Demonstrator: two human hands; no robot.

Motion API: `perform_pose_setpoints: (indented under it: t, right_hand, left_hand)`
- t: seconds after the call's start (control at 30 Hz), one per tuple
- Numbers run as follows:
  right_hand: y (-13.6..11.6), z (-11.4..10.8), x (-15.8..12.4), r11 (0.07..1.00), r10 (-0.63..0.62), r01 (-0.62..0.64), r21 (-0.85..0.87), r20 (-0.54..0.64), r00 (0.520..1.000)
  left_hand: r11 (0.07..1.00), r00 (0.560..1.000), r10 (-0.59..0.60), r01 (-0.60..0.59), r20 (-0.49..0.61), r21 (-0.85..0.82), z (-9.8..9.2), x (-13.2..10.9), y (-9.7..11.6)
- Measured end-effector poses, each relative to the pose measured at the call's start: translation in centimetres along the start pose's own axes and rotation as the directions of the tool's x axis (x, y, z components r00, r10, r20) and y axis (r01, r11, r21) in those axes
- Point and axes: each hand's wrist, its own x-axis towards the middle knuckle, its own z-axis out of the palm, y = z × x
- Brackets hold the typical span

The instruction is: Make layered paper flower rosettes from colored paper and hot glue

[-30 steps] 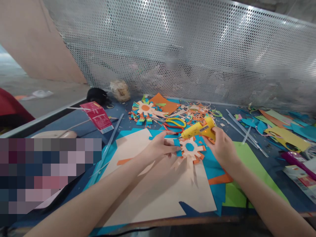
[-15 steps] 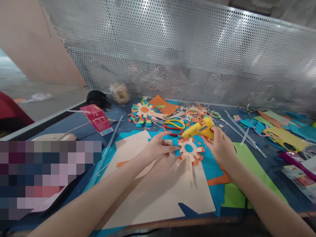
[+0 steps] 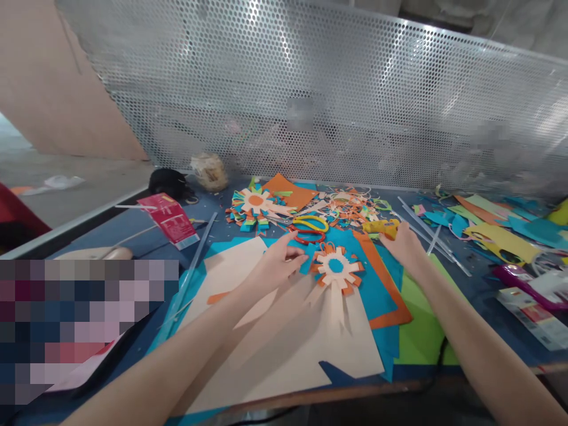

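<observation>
A paper flower (image 3: 336,269) with cream petals, orange tips and a blue centre lies on blue paper over a large cream sheet (image 3: 293,349). My left hand (image 3: 277,263) rests just left of the flower. Its fingers are stretched flat against the flower's edge, the thumb is lifted, and nothing is in it. My right hand (image 3: 406,245) reaches to the back right. Its fingers are closed on the handle of the yellow glue gun (image 3: 377,227), which lies low on the table among paper scraps.
Scissors (image 3: 310,228) with red and yellow handles lie behind the flower, beside another finished flower (image 3: 256,204) and orange scraps. Glue sticks (image 3: 426,234), coloured paper (image 3: 501,236) and a green sheet (image 3: 421,325) fill the right. A red packet (image 3: 171,220) lies left. Perforated metal screen (image 3: 310,106) behind.
My right hand carried the glue gun away from the flower to the back right and lowered it to the table. My left hand stayed beside the flower and its fingers flattened.
</observation>
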Motion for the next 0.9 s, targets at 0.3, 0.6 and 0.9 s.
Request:
perform_pose_setpoints:
  t: [0.3,0.6,0.9]
  right_hand:
    - [-1.9,-0.4,-1.7,0.962,-0.252,0.238,-0.132,-0.097,0.963]
    - [-5.3,-0.8,-5.9,0.909,-0.411,0.362,0.205,0.300,0.861]
    - [-6.1,-2.6,-6.2,0.872,-0.413,0.175,0.458,0.493,0.766]
  left_hand:
    - [0.999,0.999,0.021,-0.019,-0.050,0.039,-0.6,0.1,0.5]
    - [0.989,0.983,0.108,-0.091,-0.151,0.121,-1.1,0.2,0.9]
    - [0.976,0.974,0.156,-0.128,-0.163,0.174,-1.8,0.7,0.7]
